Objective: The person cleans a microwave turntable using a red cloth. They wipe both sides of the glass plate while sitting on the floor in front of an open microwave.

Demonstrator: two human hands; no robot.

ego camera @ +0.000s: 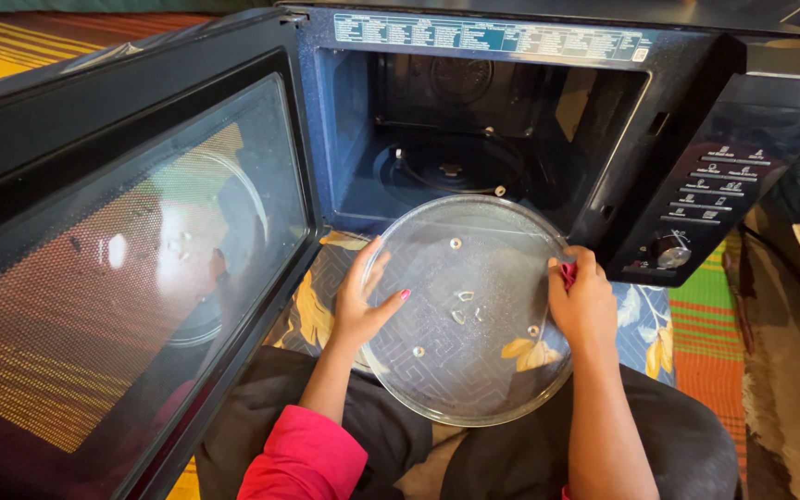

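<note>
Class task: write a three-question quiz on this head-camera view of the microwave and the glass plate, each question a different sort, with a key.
1. True or false: the microwave door is shut.
2. Which hands grip the glass turntable plate? A) left hand only B) right hand only C) both
3. Fill in: the control knob sits on the microwave's ____ side as seen here.

Key: 1 false; 2 C; 3 right.
</note>
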